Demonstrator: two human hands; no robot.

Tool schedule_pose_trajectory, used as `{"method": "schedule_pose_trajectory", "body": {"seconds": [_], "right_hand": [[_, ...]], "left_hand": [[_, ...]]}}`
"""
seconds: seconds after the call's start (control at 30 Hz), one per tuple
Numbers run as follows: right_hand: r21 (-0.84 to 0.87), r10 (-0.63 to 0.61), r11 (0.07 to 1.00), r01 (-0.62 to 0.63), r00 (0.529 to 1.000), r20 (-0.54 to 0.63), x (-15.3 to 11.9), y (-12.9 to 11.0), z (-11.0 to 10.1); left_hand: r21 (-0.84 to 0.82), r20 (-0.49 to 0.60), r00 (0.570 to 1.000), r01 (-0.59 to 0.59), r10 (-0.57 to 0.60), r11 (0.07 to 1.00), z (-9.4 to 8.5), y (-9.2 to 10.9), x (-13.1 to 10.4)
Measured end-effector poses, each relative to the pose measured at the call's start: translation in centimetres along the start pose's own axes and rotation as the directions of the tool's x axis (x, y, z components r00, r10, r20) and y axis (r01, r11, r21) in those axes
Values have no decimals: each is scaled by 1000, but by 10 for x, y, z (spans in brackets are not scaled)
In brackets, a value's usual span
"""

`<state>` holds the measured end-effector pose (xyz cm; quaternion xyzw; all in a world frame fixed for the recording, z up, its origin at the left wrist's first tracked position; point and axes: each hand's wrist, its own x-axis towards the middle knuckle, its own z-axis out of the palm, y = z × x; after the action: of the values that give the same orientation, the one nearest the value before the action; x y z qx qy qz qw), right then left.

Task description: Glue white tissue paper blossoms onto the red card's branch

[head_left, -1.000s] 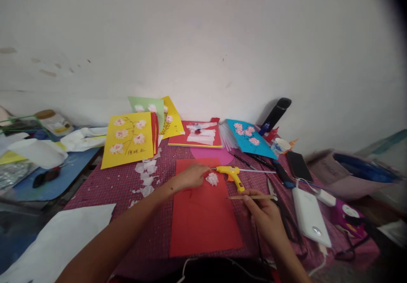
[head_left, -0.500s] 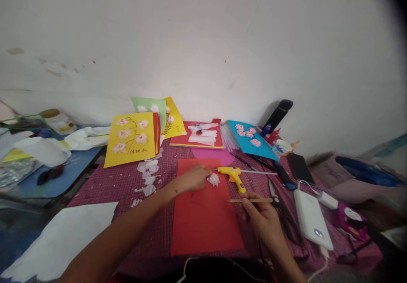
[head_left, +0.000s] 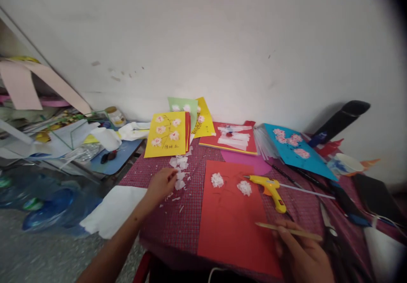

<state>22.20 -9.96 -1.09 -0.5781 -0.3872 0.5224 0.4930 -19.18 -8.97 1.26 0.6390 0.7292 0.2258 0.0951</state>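
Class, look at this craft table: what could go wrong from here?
The glue gun has its tip over the red sheet, beside a white flower; if hot, it might drip glue there. The scissors lie close to the right hand, so a careless reach could nick it. The loose white scraps by the left hand look light and might scatter.

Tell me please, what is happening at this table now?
A person's left hand is beside the thin white scraps on the checked cloth; whether it touches them is not clear. The right hand holds a slim wooden stick over the red sheet. Two white ruffled tufts sit on that sheet, and a yellow glue gun lies at its right edge.
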Motion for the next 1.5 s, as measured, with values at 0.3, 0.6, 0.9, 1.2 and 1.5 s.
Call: {"method": "schedule_pose_trajectory", "body": {"seconds": [0.3, 0.6, 0.9, 1.2, 1.5], "right_hand": [[10, 36, 999, -36, 999, 26, 2, 2, 9], [-78, 48, 996, -43, 997, 65, 5, 19, 0], [-125, -29, 991, 40, 996, 85, 5, 22, -1], [-93, -25, 995, 29, 998, 51, 3, 15, 1], [-127, -225, 960, 249, 958, 176, -18, -9, 19]], "left_hand": [[167, 78, 997, -6, -7, 986, -9, -28, 35], [194, 104, 994, -35, 15, 980, -4, -26, 43], [78, 159, 987, -43, 30, 996, 5, -17, 57], [-418, 75, 986, 164, -146, 893, -5, -9, 48], [-816, 344, 923, 384, -172, 432, 19, 59, 0]]}}
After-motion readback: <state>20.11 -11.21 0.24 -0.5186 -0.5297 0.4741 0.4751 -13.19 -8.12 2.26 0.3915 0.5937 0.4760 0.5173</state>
